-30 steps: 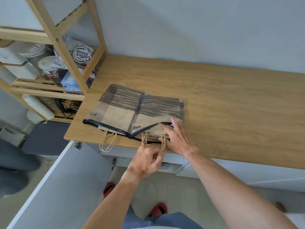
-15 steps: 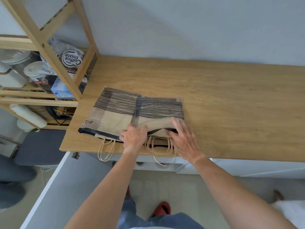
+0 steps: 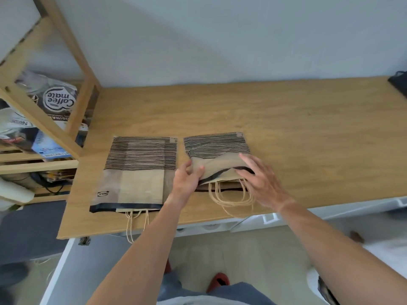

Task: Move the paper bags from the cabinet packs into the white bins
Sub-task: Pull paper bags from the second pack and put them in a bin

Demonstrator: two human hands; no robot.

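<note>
- Head view, worktop: wooden countertop [image 3: 286, 119] runs left to right against a pale wall, its near edge over white cabinet fronts.
- Left pack of paper bags [image 3: 136, 172]: lies flat on the countertop, left of centre; black stripes on its far half, plain kraft on its near half, a dark band along the near edge, a small logo at the near left corner. Twine handles [image 3: 134, 225] hang over the counter's near edge.
- Right pack of paper bags [image 3: 217, 155]: flat on the countertop, just beside the left pack with a narrow gap between them; same striped print. Its near end gapes open, showing bags inside, and looped twine handles [image 3: 231, 199] spill toward the counter edge.
- Left hand [image 3: 187, 179]: at the near left corner of the right pack, fingers curled and pinching the top layer of its wrapper.
- Right hand [image 3: 262, 179]: fingers spread and flat, pressing on the near right part of the right pack, not gripping.
- Wooden shelf unit [image 3: 66, 69]: far left, touching the countertop's left end; holds a Coffee mate pouch [image 3: 57, 100] and other packets, blurred.
- Floor, near: red slippers [image 3: 219, 281] on tiles, partly hidden.
</note>
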